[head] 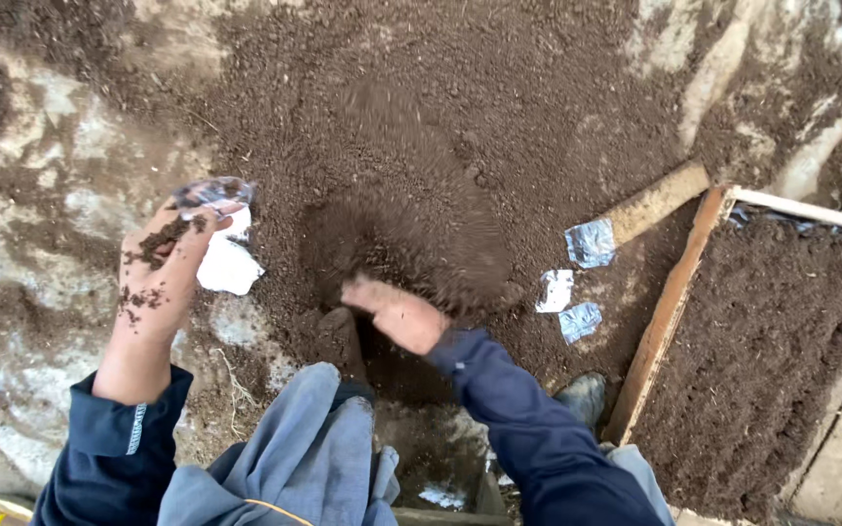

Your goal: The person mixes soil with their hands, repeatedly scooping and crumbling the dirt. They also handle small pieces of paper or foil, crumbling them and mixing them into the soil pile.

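Soil mound (411,234) lies just ahead of the right hand (397,314), which sweeps flat and open against its near edge, nearer than the left hand (160,268), raised well aside gripping a clear plastic scrap (211,190).

Crumbly matt soil, clear plastic, rough wood

The dark brown soil heap (411,146) looks loose, grainy and matt; the small clear plastic bag (211,191) in the soil-smeared left hand (163,273) is thin and glossy, as are the crinkled plastic scraps (592,242); the pale wooden frame (669,302) appears rough and unpainted.
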